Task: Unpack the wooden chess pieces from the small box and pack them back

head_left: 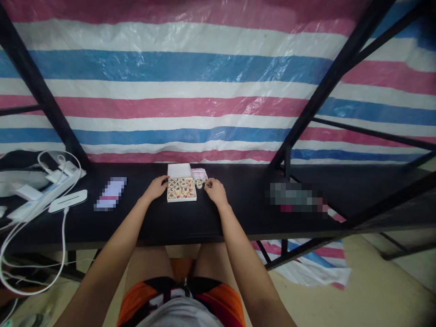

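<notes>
A white box [181,199] holds round Chinese chess pieces [180,185] in rows, with red and dark characters. Its white lid [179,170] lies directly behind it. My left hand [158,187] is at the box's left edge, thumb and fingers apart, the tips at or very near its side. To the right of the box, my right hand [216,191] pinches at a small group of loose chess pieces [199,183], its fingertips closed on one at the group's right end. The fingers partly hide that piece. A printed paper [199,174] lies just behind the loose pieces.
On the black table [245,200], a blurred phone [111,194] lies to the left. Farther left are a power strip [44,188], a white flat device [68,200] and looping cables. A pixelated object [294,197] sits at right. Black frame posts and a striped sheet [190,68] stand behind.
</notes>
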`<state>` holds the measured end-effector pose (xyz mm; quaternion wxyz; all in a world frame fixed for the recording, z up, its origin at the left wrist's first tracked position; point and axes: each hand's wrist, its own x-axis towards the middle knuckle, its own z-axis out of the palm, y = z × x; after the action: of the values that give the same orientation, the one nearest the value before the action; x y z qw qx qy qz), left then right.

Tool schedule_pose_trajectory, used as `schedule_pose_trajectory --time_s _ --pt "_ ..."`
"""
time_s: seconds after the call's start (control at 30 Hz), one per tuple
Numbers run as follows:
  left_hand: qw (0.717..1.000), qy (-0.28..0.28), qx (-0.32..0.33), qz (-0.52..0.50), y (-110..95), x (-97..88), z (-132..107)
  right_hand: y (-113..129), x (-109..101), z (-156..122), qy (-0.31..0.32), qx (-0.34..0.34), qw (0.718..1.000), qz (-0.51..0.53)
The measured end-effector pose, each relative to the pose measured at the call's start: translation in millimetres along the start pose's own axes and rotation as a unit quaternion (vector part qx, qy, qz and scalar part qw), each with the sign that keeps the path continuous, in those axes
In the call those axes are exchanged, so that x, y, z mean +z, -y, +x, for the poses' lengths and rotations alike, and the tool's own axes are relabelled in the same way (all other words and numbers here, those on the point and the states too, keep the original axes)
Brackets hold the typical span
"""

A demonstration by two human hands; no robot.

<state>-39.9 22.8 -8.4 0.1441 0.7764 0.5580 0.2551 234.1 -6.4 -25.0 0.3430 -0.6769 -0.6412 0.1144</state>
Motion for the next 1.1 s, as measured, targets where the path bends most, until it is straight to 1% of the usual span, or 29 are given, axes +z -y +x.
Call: schedule_pose_trajectory --time_s 0.17,0.4,0.67,0.8,0.97,1.03,1.1 --pt "1.0 0.0 0.001 -0.002 -1.3 -0.8 -0.4 0.2 3.9 1.2 0.021 -0.044 0.999 0.017" --pt "1.0 0.0 0.003 0.001 -0.4 -0.1 0.6 3.2 3.0 -0.3 0.042 -0.061 0.997 0.003" --pt "1.0 0.003 0.0 0.006 0.9 1.0 1.2 4.5 3.9 -0.5 0.049 -0.074 0.996 0.007" --pt "1.0 0.001 0.0 0.004 0.7 0.7 1.0 1.6 6.0 0.7 0.032 -0.078 0.996 0.022" --pt "1.0 0.001 0.004 -0.001 1.0 0.6 0.7 3.1 4.7 2.9 -0.042 -0.086 0.992 0.084" --pt "1.0 -0.001 0.005 -0.003 1.3 0.9 0.8 7.8 2.1 2.0 -0.062 -0.108 0.986 0.114" --pt "1.0 -0.002 0.004 -0.002 1.8 1.3 1.0 14.3 -1.5 -1.0 -0.074 -0.144 0.977 0.141"
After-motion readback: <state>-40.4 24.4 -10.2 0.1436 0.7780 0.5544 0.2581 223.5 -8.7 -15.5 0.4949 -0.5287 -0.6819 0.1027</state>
